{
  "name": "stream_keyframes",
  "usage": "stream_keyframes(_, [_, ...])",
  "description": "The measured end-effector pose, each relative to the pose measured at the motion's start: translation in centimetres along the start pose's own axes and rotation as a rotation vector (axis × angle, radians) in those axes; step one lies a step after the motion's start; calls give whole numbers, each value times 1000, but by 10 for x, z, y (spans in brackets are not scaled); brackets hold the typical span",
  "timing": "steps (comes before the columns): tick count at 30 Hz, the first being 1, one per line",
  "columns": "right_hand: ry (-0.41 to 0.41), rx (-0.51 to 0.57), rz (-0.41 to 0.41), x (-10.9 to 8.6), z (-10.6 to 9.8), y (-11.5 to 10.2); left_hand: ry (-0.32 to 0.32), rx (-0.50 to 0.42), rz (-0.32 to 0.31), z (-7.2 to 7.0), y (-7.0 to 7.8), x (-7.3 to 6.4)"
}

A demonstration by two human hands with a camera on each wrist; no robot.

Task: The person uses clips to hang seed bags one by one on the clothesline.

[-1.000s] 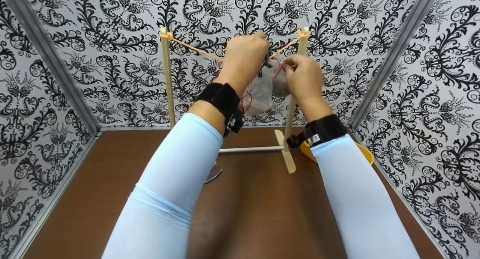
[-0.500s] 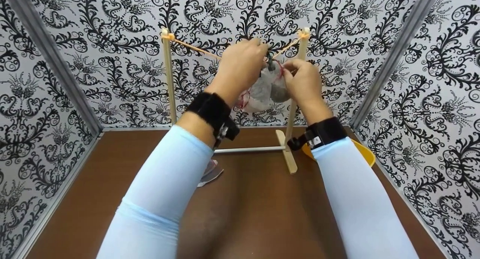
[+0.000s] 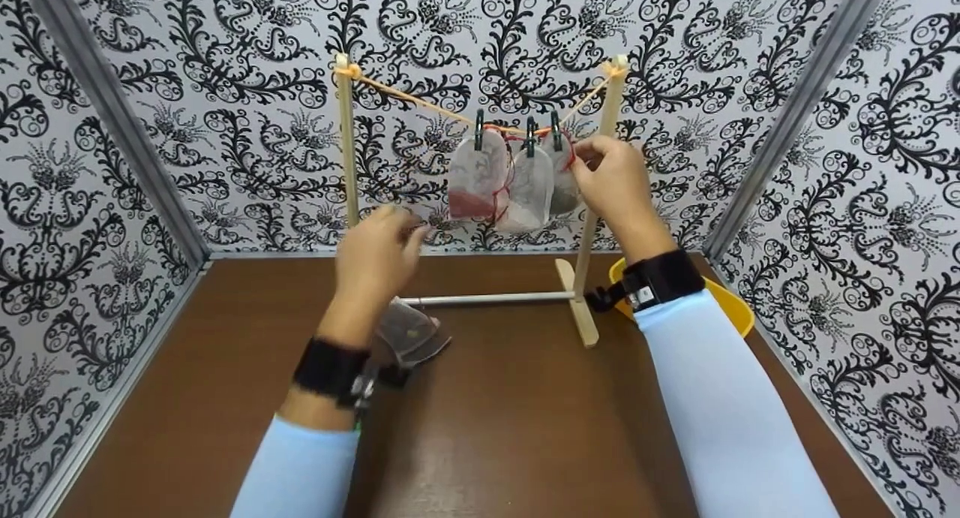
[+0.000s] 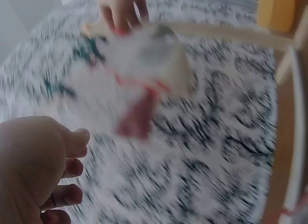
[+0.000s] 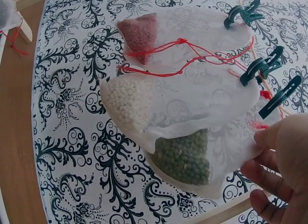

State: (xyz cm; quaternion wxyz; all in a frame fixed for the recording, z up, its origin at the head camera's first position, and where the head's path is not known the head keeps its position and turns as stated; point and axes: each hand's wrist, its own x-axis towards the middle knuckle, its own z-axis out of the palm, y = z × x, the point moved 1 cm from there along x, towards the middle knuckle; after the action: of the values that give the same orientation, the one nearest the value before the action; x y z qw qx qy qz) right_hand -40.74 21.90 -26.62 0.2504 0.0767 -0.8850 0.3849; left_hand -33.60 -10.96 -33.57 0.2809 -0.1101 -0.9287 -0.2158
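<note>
Three white mesh drawstring bags hang from an orange cord by dark green clips. One bag holds red contents, the middle one white beans, and the one at the right green beans. My right hand pinches the edge of the green-bean bag just below its clip, near the red drawstring. Away to the lower left of the bags, my left hand is blurred, its fingers loosely curled around nothing. Beneath it, another mesh bag lies on the table.
The cord is tied between two wooden posts joined low down by a white bar. A yellow basin stands at the right, partly behind the right forearm. Patterned walls enclose the brown table on the back and sides.
My left hand has let go of the clip on the cord and moved down and left. All three hanging bags now show. The right hand stays at the right-hand bag.
</note>
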Motion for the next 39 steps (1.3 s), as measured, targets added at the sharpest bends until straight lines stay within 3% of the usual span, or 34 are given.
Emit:
stream_keyframes(2, [-20, 8, -6, -2, 1, 1, -21, -26, -106, 15, -33, -25])
stream_keyframes(7, [-20, 31, -16, -8, -4, 9, -71, -55, -282, 50, -95, -64])
stream_keyframes(13, [35, 84, 32, -16, -19, 40, -157, -62, -417, 76, -137, -94])
stream_keyframes(18, [46, 110, 136, -21, -39, 77, -243, -74, -470, 85, -151, -105])
stream_keyframes(23, [-27, -68, 214, -26, -54, 121, -305, -72, -470, 85, -156, -106])
stream_keyframes(26, [-157, -190, 245, -32, -53, 151, -347, -69, -477, 84, -156, -106])
stream_keyframes(32, [-530, -318, 283, -46, -38, 212, -404, -46, -490, 83, -153, -109])
stream_keyframes(35, [-644, -384, 288, -52, -29, 236, -427, -34, -492, 83, -150, -110])
stream_keyframes(39, [-733, -426, 296, -60, -22, 254, -442, -27, -494, 84, -147, -111])
